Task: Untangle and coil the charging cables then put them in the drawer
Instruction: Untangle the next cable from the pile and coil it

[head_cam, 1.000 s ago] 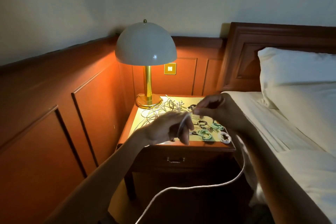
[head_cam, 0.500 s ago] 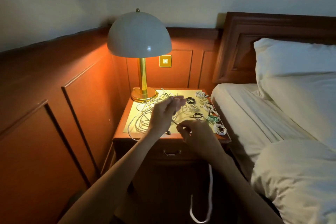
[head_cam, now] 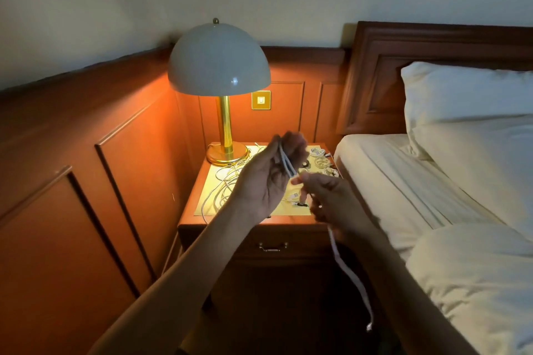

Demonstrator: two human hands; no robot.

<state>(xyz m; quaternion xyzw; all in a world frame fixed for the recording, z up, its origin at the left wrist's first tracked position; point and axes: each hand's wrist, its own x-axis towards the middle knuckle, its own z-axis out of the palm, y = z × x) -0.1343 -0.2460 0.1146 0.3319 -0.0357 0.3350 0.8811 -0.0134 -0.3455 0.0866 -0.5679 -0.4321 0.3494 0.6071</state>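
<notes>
Above the nightstand (head_cam: 192,219) the left hand (head_cam: 266,181) is raised with its palm turned toward the camera, its fingers curled round a few loops of the white cable (head_cam: 286,163); the finger ends are blurred. The looped strands lie close together, their long axis running from the far upper left down to the near lower right. Just beside them the right hand (head_cam: 331,202) pinches the same cable at the lower end of the loops. From under that hand the loose tail hangs nearly straight down in front of the nightstand, drifting a little to the right, its plug end pointing at the floor. The drawer (head_cam: 294,239) below the top is closed. On the lit top, tangled cables (head_cam: 223,184) sprawl over the left half near the lamp (head_cam: 219,66), and coiled cables (head_cam: 320,161) lie along the far right edge. A wall switch (head_cam: 261,100) sits behind the lamp, and the bed (head_cam: 403,181) with its pillow (head_cam: 467,95) and headboard (head_cam: 375,81) stands to the right
</notes>
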